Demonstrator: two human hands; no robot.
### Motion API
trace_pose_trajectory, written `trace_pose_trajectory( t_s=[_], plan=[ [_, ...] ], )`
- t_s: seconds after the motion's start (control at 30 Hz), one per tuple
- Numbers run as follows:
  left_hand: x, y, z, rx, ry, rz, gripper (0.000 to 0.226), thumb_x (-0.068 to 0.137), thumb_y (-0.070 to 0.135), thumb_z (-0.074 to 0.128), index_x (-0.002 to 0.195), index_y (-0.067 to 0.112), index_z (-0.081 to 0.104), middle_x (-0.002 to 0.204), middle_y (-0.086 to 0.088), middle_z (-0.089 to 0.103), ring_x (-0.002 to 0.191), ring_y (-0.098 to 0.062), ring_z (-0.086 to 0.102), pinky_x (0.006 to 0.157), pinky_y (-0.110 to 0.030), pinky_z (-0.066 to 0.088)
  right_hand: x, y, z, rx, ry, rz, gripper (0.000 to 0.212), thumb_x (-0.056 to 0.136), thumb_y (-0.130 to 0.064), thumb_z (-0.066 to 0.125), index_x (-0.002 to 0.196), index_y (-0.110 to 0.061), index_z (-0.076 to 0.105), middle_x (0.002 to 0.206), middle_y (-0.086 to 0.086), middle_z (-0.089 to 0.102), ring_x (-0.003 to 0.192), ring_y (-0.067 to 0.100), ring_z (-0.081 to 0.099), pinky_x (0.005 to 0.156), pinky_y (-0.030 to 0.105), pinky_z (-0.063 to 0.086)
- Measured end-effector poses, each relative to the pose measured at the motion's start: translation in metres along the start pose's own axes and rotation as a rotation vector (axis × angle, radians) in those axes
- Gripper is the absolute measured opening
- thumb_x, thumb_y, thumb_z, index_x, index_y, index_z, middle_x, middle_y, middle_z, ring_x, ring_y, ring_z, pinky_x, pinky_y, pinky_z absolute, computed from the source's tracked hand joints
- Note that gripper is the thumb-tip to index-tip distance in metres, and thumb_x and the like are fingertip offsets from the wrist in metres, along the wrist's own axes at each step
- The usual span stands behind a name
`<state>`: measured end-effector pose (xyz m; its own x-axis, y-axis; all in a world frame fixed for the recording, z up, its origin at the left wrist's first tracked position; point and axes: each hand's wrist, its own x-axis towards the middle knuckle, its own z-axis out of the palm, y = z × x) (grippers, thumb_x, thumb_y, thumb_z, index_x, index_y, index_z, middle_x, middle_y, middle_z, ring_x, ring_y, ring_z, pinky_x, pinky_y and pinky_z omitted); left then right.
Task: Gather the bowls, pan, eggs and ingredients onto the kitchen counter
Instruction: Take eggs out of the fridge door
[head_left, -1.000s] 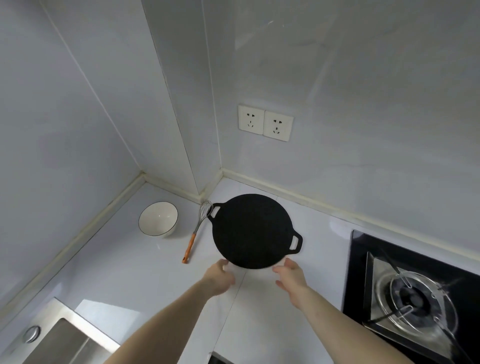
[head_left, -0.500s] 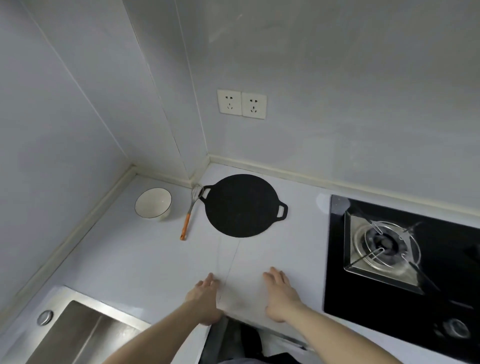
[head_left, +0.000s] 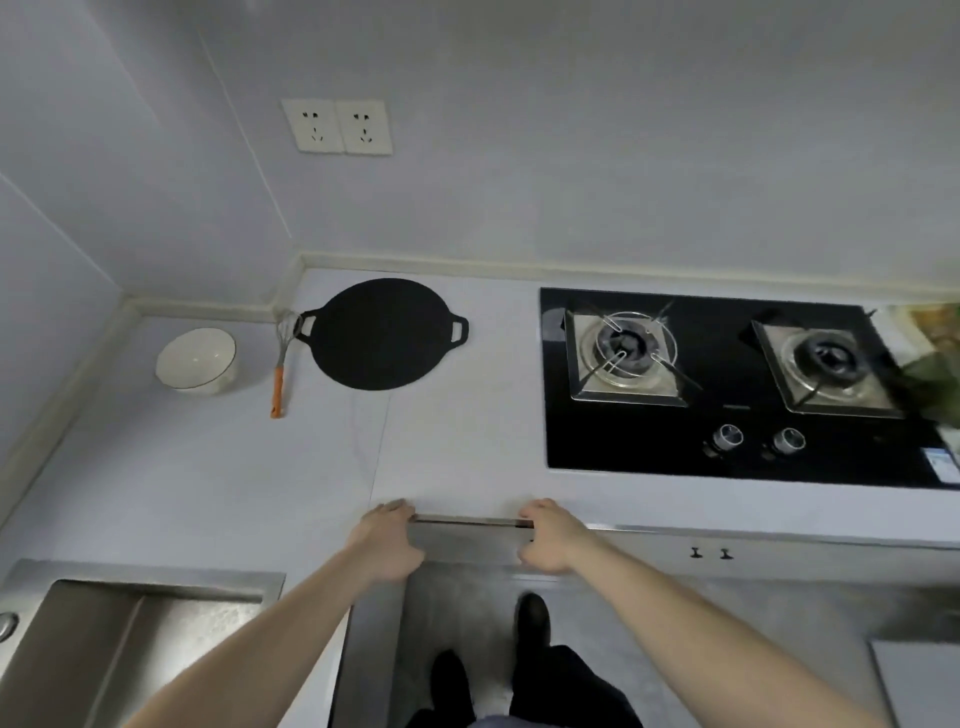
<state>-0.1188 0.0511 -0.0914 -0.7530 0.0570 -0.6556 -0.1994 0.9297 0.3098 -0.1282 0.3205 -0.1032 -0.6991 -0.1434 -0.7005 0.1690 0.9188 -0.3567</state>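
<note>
Both hands sit at the front edge of the counter (head_left: 467, 467): the left hand (head_left: 387, 543) and right hand (head_left: 550, 538) each curl their fingers over a thin metal rail (head_left: 467, 521) that runs just under the counter lip, gripping it a little apart from one another. Below them a grey drawer front (head_left: 467, 545) shows between the wrists, with dark shoes (head_left: 530, 618) on the floor underneath. At lower left lies a steel sink (head_left: 130, 639), its rim meeting the counter.

Beyond the hands a broad stretch of pale counter lies bare, crossed by a faint seam. To the right a black gas hob (head_left: 727, 441) carries two burners and two knobs; a small sticker (head_left: 943, 465) at its near right corner bears print too small to read.

Farther back, near the wall, the black pan (head_left: 382, 332) rests flat with its two loop handles. A whisk (head_left: 283, 358) with an orange grip lies just beside it, its wires by the left handle. A white bowl (head_left: 196, 359) stands upright left of the whisk, apart from it. On the wall above are two sockets (head_left: 337, 126).
</note>
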Motion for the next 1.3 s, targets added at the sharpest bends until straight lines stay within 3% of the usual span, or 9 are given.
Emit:
trace_pose_trajectory(
  t_s=[0.13, 0.33, 0.57, 0.8, 0.9, 1.0, 1.17, 1.3],
  plan=[
    [-0.015, 0.041, -0.004, 0.094, 0.030, 0.119, 0.073, 0.085, 0.030, 0.057, 0.154, 0.026, 0.035, 0.165, 0.012, 0.018, 0.153, -0.014, 0.017, 0.122, -0.031, 0.024, -0.040, 0.044, -0.012, 0.110, 0.065, 0.043, 0.063, 0.088, -0.028, 0.064, 0.147, -0.017, 0.045, 0.154, 0.001, 0.037, 0.139, 0.019, 0.043, 0.113, 0.027, 0.035],
    [-0.027, 0.129, 0.021, 0.100, 0.083, 0.293, 0.065, 0.084, 0.031, 0.059, 0.148, 0.032, 0.044, 0.163, 0.017, 0.022, 0.148, -0.010, 0.027, 0.117, -0.023, 0.027, -0.116, 0.130, -0.051, 0.229, 0.236, 0.030, 0.071, 0.092, -0.034, 0.063, 0.156, -0.024, 0.034, 0.167, -0.003, 0.015, 0.150, 0.017, 0.029, 0.120, 0.030, 0.028],
    [-0.040, 0.330, 0.087, 0.105, 0.096, 0.529, 0.060, 0.088, 0.032, 0.066, 0.145, 0.028, 0.048, 0.163, 0.010, 0.026, 0.148, -0.014, 0.030, 0.118, -0.024, 0.023, -0.234, 0.294, -0.097, 0.369, 0.463, 0.053, 0.070, 0.091, -0.035, 0.067, 0.154, -0.024, 0.037, 0.166, -0.002, 0.016, 0.151, 0.015, 0.026, 0.120, 0.025, 0.023],
    [-0.088, 0.513, 0.143, 0.018, 0.150, 0.770, 0.058, 0.086, 0.038, 0.068, 0.141, 0.032, 0.052, 0.162, 0.014, 0.030, 0.147, -0.012, 0.032, 0.120, -0.032, 0.028, -0.315, 0.409, -0.117, 0.483, 0.604, 0.095, 0.066, 0.092, -0.034, 0.068, 0.152, -0.026, 0.040, 0.165, -0.001, 0.021, 0.151, 0.013, 0.025, 0.117, 0.019, 0.018],
    [-0.106, 0.559, 0.162, 0.054, 0.132, 0.863, 0.057, 0.088, 0.040, 0.067, 0.142, 0.035, 0.051, 0.162, 0.016, 0.028, 0.148, -0.009, 0.029, 0.121, -0.031, 0.025, -0.340, 0.446, -0.122, 0.523, 0.657, 0.097, 0.064, 0.092, -0.035, 0.068, 0.150, -0.027, 0.041, 0.164, -0.001, 0.024, 0.150, 0.013, 0.026, 0.118, 0.019, 0.018],
    [-0.111, 0.591, 0.171, 0.104, 0.092, 0.912, 0.056, 0.089, 0.041, 0.066, 0.142, 0.038, 0.048, 0.162, 0.019, 0.026, 0.148, -0.008, 0.027, 0.121, -0.031, 0.025, -0.360, 0.477, -0.127, 0.560, 0.715, 0.111, 0.061, 0.094, -0.032, 0.067, 0.149, -0.027, 0.042, 0.162, -0.003, 0.027, 0.148, 0.011, 0.027, 0.110, 0.010, 0.014],
    [-0.104, 0.652, 0.182, 0.119, 0.078, 0.970, 0.053, 0.090, 0.039, 0.067, 0.140, 0.038, 0.050, 0.160, 0.020, 0.027, 0.147, -0.008, 0.029, 0.121, -0.031, 0.025, -0.379, 0.526, -0.140, 0.603, 0.801, 0.164, 0.059, 0.093, -0.033, 0.067, 0.147, -0.028, 0.045, 0.159, -0.007, 0.029, 0.136, 0.014, 0.046, 0.102, 0.008, 0.022],
    [-0.090, 0.703, 0.194, 0.119, 0.052, 1.013, 0.055, 0.089, 0.041, 0.067, 0.141, 0.038, 0.049, 0.161, 0.019, 0.027, 0.147, -0.008, 0.028, 0.119, -0.030, 0.024, -0.384, 0.567, -0.161, 0.601, 0.858, 0.201, 0.060, 0.094, -0.035, 0.066, 0.149, -0.030, 0.043, 0.160, -0.009, 0.027, 0.147, 0.005, 0.028, 0.106, 0.007, 0.014]
  ],
)
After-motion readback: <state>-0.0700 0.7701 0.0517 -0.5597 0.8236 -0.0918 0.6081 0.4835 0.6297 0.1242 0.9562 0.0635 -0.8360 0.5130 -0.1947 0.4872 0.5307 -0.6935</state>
